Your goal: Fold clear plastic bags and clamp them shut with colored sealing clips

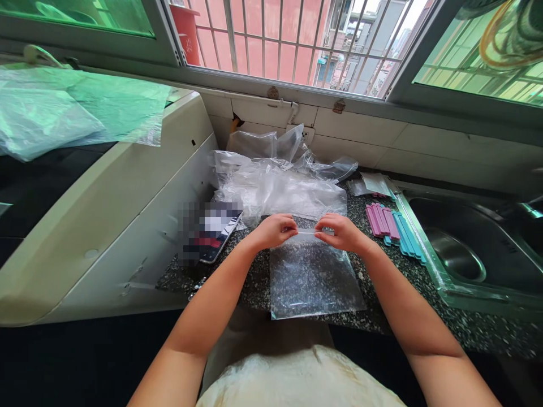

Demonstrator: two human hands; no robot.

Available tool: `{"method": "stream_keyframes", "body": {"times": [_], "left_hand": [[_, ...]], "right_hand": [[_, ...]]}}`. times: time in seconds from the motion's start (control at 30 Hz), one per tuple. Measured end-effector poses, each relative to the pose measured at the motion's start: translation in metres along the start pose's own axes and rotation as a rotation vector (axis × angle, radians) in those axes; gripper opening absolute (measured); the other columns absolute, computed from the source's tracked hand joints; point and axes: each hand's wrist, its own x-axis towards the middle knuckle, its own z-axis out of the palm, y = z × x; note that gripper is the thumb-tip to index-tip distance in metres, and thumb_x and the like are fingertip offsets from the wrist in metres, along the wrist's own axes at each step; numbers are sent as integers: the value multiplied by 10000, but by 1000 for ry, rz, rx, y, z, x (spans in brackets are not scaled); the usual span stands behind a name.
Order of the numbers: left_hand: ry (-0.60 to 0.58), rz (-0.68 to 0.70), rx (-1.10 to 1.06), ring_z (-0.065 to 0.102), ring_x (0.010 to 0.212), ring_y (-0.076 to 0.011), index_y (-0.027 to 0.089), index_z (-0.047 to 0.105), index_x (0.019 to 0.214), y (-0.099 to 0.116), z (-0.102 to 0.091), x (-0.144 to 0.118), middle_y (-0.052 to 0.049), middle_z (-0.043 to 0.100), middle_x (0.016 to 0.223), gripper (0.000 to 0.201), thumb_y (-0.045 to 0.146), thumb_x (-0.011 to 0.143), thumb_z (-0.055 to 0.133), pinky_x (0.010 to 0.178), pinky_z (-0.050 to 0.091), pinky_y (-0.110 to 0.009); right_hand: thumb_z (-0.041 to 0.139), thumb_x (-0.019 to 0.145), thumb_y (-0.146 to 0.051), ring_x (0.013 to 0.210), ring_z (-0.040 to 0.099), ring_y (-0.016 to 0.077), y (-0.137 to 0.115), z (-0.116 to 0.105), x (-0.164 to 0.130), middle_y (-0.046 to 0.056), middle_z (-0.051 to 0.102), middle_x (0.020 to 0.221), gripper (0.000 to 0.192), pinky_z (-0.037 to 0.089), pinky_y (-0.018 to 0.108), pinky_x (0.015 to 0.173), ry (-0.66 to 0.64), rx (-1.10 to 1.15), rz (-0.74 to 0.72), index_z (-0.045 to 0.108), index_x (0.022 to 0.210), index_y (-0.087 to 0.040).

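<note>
The left hand (275, 230) and right hand (344, 233) both pinch the top strip of a clear zip bag (311, 277) (lying flat on the speckled counter (466, 328)). Pink and blue clips (392, 229) lie just right.

Flat bag (311, 277) lies on the worktop (424, 282), its far edge pinched between left hand (275, 230) and right hand (341, 233). Behind it: heap of bags (275, 181). Left: phone (214, 234). Right: clips (392, 226), then sink (462, 249).
</note>
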Motion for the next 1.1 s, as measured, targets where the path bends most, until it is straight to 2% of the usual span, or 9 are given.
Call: {"method": "stream_keyframes", "body": {"times": [0.73, 0.9, 1.1], "left_hand": [[10, -6, -21, 507, 616, -90, 141, 645, 702, 0, 0, 0, -8, 583, 687, 97, 171, 758, 573, 591, 396, -211], [53, -47, -71, 514, 637, -102, 132, 625, 706, -4, -4, -1, -10, 577, 681, 119, 218, 765, 568, 594, 406, -217], [100, -98, -130, 515, 652, -101, 120, 599, 697, -4, -8, -1, -7, 565, 686, 111, 188, 765, 542, 606, 418, -214]], "right_hand": [[519, 788, -167, 634, 523, 142, -6, 5, 2, 36, 603, 642, 118, 399, 250, 616, 26, -51, -29, 562, 679, -177], [519, 784, -175, 640, 521, 140, -2, -1, 1, 34, 597, 654, 116, 404, 253, 616, 56, -17, 6, 554, 674, -181], [511, 797, -204, 638, 512, 138, 1, -9, -2, 34, 581, 655, 132, 401, 253, 611, 88, -3, 41, 546, 672, -183]]}}
